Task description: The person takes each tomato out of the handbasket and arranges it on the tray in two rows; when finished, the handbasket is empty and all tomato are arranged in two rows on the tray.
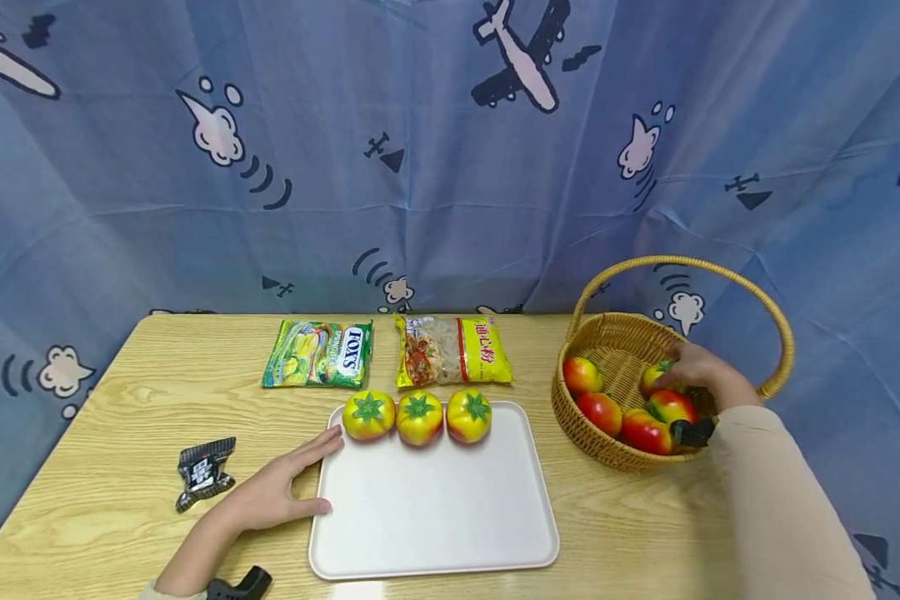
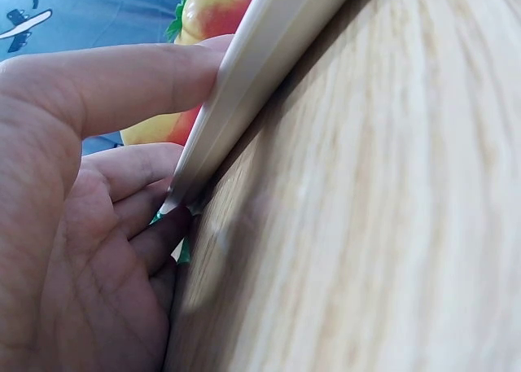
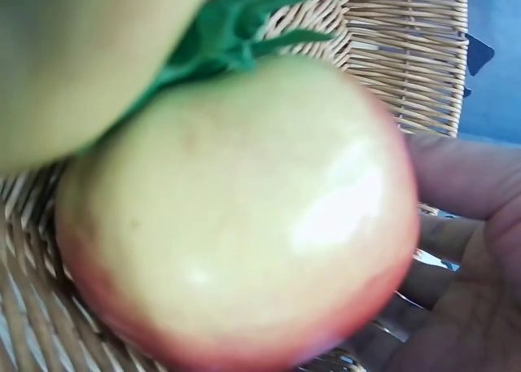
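In the head view, my left hand point(image 1: 277, 492) touches the left rim of the white tray point(image 1: 435, 517), fingers and thumb spread. The left wrist view shows its fingertips against the tray's edge. Three yellow-red toy persimmons point(image 1: 418, 418) with green leaves stand in a row along the tray's far side. Inside the wicker basket point(image 1: 607, 454) at right, my right hand point(image 1: 701, 371) grips a yellow toy persimmon point(image 1: 652, 377). A large yellow-red fruit point(image 3: 244, 217) fills the right wrist view and hides my right fingertips. More red-yellow fruits point(image 1: 600, 412) lie around the basket's near side.
Behind the tray lie a green FOX'S candy bag point(image 1: 318, 354) and a yellow pasta bag point(image 1: 453, 350). A small black packet point(image 1: 206, 472) lies left of my left hand. The basket's tall handle point(image 1: 682, 260) arches over its opening. A blue curtain point(image 1: 420, 167) hangs behind the table.
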The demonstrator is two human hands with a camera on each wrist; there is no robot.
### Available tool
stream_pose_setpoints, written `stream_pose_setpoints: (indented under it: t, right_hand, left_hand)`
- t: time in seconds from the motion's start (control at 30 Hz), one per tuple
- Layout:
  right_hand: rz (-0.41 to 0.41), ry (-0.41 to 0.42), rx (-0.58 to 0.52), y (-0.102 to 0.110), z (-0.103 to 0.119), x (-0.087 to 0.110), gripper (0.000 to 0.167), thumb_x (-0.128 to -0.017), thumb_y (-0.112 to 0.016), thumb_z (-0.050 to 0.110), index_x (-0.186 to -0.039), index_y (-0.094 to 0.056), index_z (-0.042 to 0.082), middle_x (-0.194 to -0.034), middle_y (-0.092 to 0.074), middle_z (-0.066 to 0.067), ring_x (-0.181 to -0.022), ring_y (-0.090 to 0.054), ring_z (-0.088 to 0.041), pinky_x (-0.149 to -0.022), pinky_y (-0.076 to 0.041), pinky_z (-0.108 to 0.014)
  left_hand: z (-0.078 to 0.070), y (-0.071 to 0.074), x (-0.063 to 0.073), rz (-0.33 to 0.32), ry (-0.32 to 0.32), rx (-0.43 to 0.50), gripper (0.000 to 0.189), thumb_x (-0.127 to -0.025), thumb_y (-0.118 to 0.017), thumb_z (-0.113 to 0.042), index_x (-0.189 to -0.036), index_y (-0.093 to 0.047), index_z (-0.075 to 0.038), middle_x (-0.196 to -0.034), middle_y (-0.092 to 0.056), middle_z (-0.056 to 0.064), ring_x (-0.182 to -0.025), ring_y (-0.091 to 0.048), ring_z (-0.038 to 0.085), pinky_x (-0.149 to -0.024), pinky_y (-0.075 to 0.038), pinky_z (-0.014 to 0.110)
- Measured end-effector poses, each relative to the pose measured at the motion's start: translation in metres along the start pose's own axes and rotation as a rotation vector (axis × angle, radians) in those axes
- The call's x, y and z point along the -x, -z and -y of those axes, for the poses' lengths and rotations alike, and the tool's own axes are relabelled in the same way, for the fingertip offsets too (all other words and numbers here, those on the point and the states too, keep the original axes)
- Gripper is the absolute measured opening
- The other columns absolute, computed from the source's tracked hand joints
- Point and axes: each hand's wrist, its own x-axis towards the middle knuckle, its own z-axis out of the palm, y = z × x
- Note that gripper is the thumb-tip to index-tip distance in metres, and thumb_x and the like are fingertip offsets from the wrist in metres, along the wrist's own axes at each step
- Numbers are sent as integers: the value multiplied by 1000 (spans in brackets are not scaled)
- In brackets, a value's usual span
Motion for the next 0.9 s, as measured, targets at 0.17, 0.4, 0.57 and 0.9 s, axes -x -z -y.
stream_pose_setpoints:
  t: [0.17,0.4,0.57,0.9]
  right_hand:
    - [10,-7,-21,0,-3,-4,69,-86,-65,19,-132,-27,-15,-109,-46,-30,-89,-58,-31,-74,-56,-40]
    - [3,-8,27,-1,-4,-7,65,-86,-67,21,-126,-33,-16,-103,-51,-27,-88,-58,-31,-75,-56,-40]
    - [-17,-15,36,-2,-4,-6,69,-85,-68,25,-127,-32,-16,-106,-49,-27,-90,-57,-32,-76,-55,-41]
    - [-196,133,203,0,4,-5,75,-80,-72,30,-127,-39,-18,-105,-54,-30,-90,-54,-37,-79,-49,-48]
  left_hand:
    - [2,0,-1,2,3,7,81,-80,-70,-48,-147,-37,-18,-157,-24,3,-142,-24,34,-109,-27,58]
    - [3,-1,-1,0,-2,0,80,-80,-70,-48,-147,-37,-18,-157,-24,3,-142,-25,33,-109,-28,58]
    - [2,0,0,-3,-7,-9,81,-80,-71,-47,-147,-37,-17,-157,-24,4,-142,-26,33,-109,-28,57]
    - [2,0,0,-10,-10,-18,81,-79,-71,-48,-146,-39,-15,-157,-25,5,-141,-27,33,-109,-29,57]
